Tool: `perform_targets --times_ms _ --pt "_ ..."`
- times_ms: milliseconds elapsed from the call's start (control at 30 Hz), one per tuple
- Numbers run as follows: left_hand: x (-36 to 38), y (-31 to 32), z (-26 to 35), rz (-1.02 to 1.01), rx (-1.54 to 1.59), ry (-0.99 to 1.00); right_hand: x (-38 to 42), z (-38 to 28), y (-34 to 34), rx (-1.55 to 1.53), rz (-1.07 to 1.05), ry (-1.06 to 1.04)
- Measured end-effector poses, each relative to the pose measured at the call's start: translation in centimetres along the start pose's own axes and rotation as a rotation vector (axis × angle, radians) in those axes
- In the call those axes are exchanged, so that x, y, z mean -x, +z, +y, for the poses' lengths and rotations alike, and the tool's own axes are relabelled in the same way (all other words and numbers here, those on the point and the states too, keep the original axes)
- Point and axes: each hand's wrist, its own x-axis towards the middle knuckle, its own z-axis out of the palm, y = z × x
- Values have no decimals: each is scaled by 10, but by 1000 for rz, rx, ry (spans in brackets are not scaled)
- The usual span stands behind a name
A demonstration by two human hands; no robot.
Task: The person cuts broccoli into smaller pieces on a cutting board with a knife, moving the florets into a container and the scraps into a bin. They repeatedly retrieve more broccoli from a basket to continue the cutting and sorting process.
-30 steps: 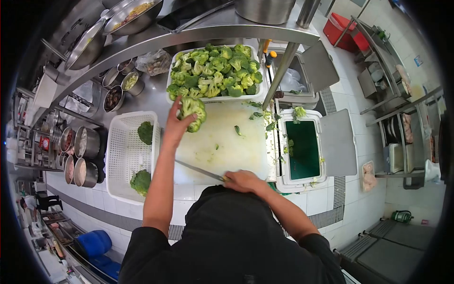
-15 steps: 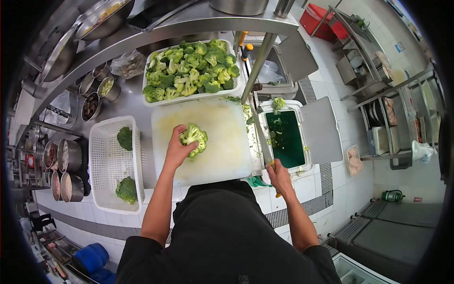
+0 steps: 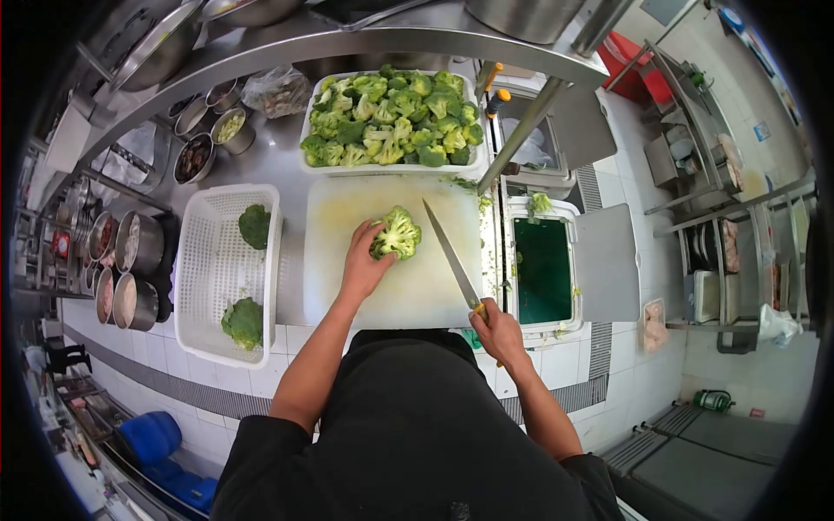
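My left hand (image 3: 365, 263) holds a broccoli head (image 3: 398, 234) over the white cutting board (image 3: 339, 286), its cut, pale stem side facing up. In my right hand (image 3: 497, 330) is a long knife (image 3: 451, 255) with a yellow handle, its blade slanting over the right part of the board, apart from the broccoli. A white tray (image 3: 306, 139) heaped with broccoli florets (image 3: 391, 117) stands behind the board. The white perforated basket (image 3: 204, 286) on the left contains two broccoli heads (image 3: 243, 323).
Right of the board stands a bin with green inside (image 3: 543, 269), its grey lid (image 3: 608, 260) folded outward. A slanted metal post (image 3: 530, 130) rises behind the board's right corner. Metal bowls (image 3: 193, 158) and pots (image 3: 137, 300) are at the left, beneath an overhead shelf (image 3: 373, 42).
My right hand has brought the knife from over the green bin's edge to above the board. My left hand still holds the broccoli. The whole view has shifted.
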Motion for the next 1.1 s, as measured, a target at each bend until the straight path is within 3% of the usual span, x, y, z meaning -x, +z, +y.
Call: perform_targets --times_ms 67,233,433,1100 --pt "-2 -2 2 16 -11 5 -2 10 1 78 -132 18" --pt "-7 -11 7 -118 70 -9 21 -23 -36 77 -145 12" --pt "-4 -5 12 -83 -36 0 37 -47 -51 101 -254 11" --pt "-9 0 14 -4 -5 -15 27 -59 -61 263 -291 -52"
